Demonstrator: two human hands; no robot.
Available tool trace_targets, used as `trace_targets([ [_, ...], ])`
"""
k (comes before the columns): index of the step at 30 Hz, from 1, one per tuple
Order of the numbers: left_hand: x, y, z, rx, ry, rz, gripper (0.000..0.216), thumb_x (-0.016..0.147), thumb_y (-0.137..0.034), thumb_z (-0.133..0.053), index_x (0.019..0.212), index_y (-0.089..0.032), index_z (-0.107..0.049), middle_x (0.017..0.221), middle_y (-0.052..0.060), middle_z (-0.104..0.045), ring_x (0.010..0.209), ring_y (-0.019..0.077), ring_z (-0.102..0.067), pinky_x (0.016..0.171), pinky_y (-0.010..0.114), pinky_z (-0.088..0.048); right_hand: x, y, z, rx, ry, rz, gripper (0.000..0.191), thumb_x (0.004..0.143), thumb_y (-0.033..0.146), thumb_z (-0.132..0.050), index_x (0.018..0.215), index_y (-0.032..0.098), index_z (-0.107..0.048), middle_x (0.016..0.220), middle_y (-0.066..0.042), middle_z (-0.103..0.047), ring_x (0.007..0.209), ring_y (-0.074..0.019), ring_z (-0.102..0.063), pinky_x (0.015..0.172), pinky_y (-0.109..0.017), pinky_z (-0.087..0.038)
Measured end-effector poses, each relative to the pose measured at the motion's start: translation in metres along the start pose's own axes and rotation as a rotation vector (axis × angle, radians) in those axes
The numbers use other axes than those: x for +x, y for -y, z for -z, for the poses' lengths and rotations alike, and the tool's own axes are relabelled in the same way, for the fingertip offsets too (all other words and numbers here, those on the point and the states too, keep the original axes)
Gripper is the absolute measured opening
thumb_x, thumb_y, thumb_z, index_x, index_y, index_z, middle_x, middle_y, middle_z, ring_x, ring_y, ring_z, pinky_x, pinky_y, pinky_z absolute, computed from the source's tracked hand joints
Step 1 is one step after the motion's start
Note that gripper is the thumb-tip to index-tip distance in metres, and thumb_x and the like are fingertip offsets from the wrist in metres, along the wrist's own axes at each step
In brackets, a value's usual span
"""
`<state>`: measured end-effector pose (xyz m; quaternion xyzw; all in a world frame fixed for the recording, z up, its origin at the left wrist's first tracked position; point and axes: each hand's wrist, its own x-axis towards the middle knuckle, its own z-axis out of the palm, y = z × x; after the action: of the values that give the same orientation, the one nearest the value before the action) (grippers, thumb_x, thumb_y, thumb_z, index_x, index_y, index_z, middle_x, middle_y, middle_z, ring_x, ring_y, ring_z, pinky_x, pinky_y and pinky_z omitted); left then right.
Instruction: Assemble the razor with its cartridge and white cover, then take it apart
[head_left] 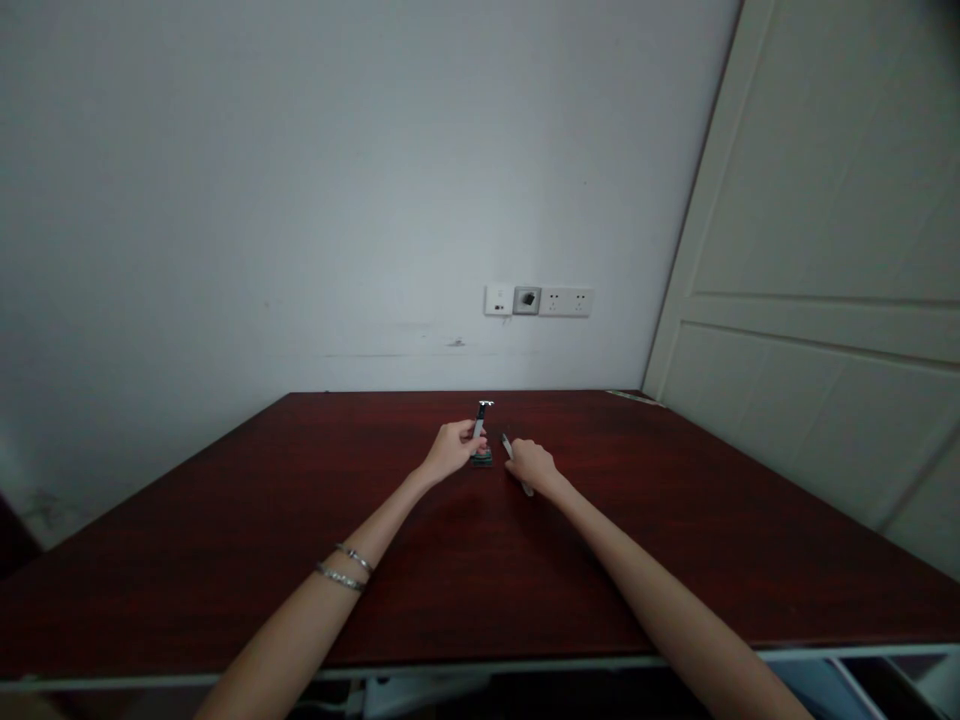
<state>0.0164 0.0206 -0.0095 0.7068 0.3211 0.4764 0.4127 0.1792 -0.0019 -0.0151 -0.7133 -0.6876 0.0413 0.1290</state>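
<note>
Raised just above the table, my left hand (451, 447) is closed round a razor (478, 425) with a pale handle, a dark neck and a T-shaped head pointing up. Just under the razor lies a small, flat, dark greenish thing (482, 458), partly hidden by the hand and too small to name. My right hand (531, 464) is closed on a slim grey-white stick with a dark tip (507, 444). The stick slants, with its tip toward the wall and its other end sticking out below the fingers. Its kind cannot be made out.
A dark red wooden table (420, 610) spreads under both arms. At its back stands a white wall with a row of sockets (566, 302). A pale panelled door (817, 260) borders the right side. A thin strip (634, 398) lies at the back right corner.
</note>
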Motion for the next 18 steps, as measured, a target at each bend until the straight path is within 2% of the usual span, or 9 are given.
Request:
trace_targets([
  [4, 0.000, -0.001, 0.002, 0.045, 0.014, -0.027, 0.004, 0.070, -0.014, -0.059, 0.072, -0.012, -0.056, 0.067, 0.000, -0.063, 0.062, 0.0136, -0.064, 0.062, 0.025, -0.053, 0.002, -0.001, 0.009, 0.052, -0.034, 0.027, 0.025, 0.077, 0.019, -0.050, 0.098, 0.011, -0.062, 0.098, -0.019, -0.065, 0.090, -0.0275, -0.063, 0.072, -0.032, -0.046],
  [7, -0.002, -0.001, 0.003, 0.097, 0.002, -0.055, 0.005, 0.069, -0.015, -0.059, 0.070, -0.013, -0.056, 0.067, 0.001, -0.063, 0.064, 0.0141, -0.064, 0.064, 0.026, -0.052, 0.003, -0.007, 0.023, 0.178, -0.075, 0.097, 0.027, 0.080, 0.018, -0.045, 0.098, 0.013, -0.063, 0.092, -0.013, -0.067, 0.076, -0.0201, -0.065, 0.068, -0.027, -0.047],
  [10, -0.006, -0.005, 0.004, 0.142, -0.017, -0.074, 0.006, 0.068, -0.017, -0.061, 0.070, -0.013, -0.056, 0.067, 0.001, -0.063, 0.065, 0.0140, -0.062, 0.065, 0.026, -0.051, -0.003, -0.015, 0.038, 0.364, -0.162, 0.206, 0.034, 0.082, 0.019, -0.043, 0.112, 0.014, -0.059, 0.094, -0.009, -0.067, 0.061, -0.0139, -0.063, 0.064, -0.025, -0.047],
  [12, -0.010, -0.009, 0.005, 0.157, -0.016, -0.078, 0.007, 0.069, -0.018, -0.061, 0.071, -0.013, -0.056, 0.068, 0.001, -0.063, 0.064, 0.0135, -0.061, 0.065, 0.026, -0.050, -0.011, -0.020, 0.047, 0.474, -0.211, 0.296, 0.038, 0.082, 0.022, -0.044, 0.117, 0.016, -0.057, 0.100, -0.008, -0.067, 0.065, -0.0148, -0.063, 0.067, -0.027, -0.048],
  [16, -0.015, -0.012, 0.010, 0.193, -0.023, -0.104, 0.006, 0.071, -0.018, -0.059, 0.073, -0.013, -0.057, 0.069, 0.002, -0.063, 0.064, 0.0134, -0.060, 0.065, 0.026, -0.048, -0.028, -0.025, 0.059, 0.594, -0.310, 0.428, 0.039, 0.082, 0.025, -0.048, 0.118, 0.020, -0.058, 0.109, -0.005, -0.065, 0.093, -0.0197, -0.060, 0.083, -0.031, -0.045],
  [18, -0.016, -0.009, 0.013, 0.215, -0.034, -0.127, 0.006, 0.071, -0.019, -0.059, 0.073, -0.013, -0.058, 0.070, 0.002, -0.063, 0.066, 0.0141, -0.060, 0.067, 0.026, -0.048, -0.035, -0.026, 0.063, 0.611, -0.341, 0.446, 0.039, 0.083, 0.028, -0.047, 0.119, 0.019, -0.058, 0.101, -0.005, -0.068, 0.087, -0.0193, -0.061, 0.079, -0.029, -0.046],
])
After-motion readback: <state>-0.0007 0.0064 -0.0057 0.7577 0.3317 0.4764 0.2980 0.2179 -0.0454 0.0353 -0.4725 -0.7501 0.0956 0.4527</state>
